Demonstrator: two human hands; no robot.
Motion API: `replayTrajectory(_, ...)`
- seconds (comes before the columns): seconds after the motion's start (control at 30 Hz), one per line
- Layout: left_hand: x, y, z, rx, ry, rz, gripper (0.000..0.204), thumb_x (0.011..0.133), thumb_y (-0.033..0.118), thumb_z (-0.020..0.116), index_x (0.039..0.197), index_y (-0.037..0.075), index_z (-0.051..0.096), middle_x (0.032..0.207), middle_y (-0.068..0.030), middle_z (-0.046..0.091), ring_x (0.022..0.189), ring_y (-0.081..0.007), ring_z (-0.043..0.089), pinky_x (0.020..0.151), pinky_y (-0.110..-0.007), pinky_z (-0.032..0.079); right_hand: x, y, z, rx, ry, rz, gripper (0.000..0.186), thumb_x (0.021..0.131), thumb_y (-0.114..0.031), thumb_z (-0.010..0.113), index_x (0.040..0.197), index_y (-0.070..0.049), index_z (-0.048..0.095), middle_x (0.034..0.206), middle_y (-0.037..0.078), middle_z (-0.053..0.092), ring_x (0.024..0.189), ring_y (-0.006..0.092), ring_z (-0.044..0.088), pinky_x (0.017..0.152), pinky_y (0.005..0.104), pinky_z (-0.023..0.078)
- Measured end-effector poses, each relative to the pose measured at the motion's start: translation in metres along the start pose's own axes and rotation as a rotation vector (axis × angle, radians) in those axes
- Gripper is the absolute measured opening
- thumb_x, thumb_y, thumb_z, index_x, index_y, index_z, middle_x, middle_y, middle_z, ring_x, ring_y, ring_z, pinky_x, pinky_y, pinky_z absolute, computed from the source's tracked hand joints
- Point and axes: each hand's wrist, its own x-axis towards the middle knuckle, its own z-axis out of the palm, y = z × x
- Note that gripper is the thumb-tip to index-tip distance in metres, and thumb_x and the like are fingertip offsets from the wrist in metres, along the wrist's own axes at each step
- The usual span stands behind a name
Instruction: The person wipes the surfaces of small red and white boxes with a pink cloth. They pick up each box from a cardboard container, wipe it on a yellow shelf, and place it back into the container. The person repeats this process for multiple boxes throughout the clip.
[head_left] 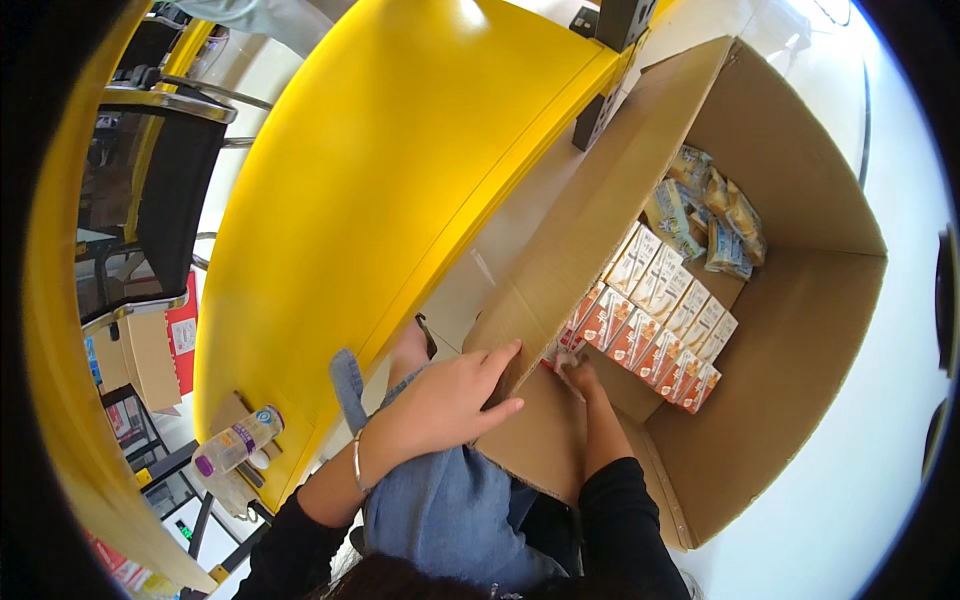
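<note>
A large open cardboard box (790,370) stands at my right. My left hand (450,395) lies on its near left edge, thumb and fingers stretched apart. Inside the box, my right hand (577,375) reaches down by the left wall, fingers bent together. Something small, partly red and white, shows at its fingertips; I cannot make out what it is. Just beyond that hand stand rows of small drink cartons (668,305), white and reddish-brown. Behind them, several clear-wrapped snack packets (715,215) lie in a loose pile.
A yellow table (380,190) with a curved edge fills the left. On its near end lies a clear bottle with a purple cap (238,442). Past the table are a black chair (150,200) and another cardboard box (150,355). A dark metal post (622,25) rises at the table's far corner.
</note>
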Motion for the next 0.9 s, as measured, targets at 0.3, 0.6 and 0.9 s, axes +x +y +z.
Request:
replayTrajectory(0.3,0.005,0.005,-0.013,0.097,0.157,-0.043,0.039,0.087,0.027,0.057,0.117,0.002,0.054,0.104,-0.0181,0.061,0.090,-0.0328,0.061,0.077,-0.037,0.048,0.018,-0.021,0.028,0.844,0.125,0.199,0.065,0.076,-0.012,0.069,0.130,0.003,0.035,0.117,0.014,0.053,0.099,0.0257,0.058,0.077,0.0314,0.051)
replayTrajectory(0.6,0.013,0.027,-0.025,-0.279,0.155,0.011,0.028,0.083,0.005,0.058,0.111,0.002,0.058,0.101,-0.0116,0.064,0.093,-0.0219,0.062,0.082,-0.032,0.047,0.006,-0.018,0.013,0.648,0.121,0.343,0.051,0.080,-0.024,0.069,0.119,0.002,0.051,0.111,0.015,0.059,0.098,0.0229,0.059,0.076,0.0341,0.049)
replayTrajectory(0.9,0.002,0.007,-0.024,-0.291,0.195,-0.079,0.025,0.089,0.012,0.054,0.112,0.002,0.057,0.101,-0.0107,0.064,0.093,-0.0204,0.062,0.080,-0.030,0.047,-0.015,-0.015,-0.013,0.813,0.005,0.192,0.046,0.085,-0.031,0.063,0.120,-0.003,0.053,0.106,0.009,0.062,0.089,0.0169,0.061,0.072,0.0286,0.050)
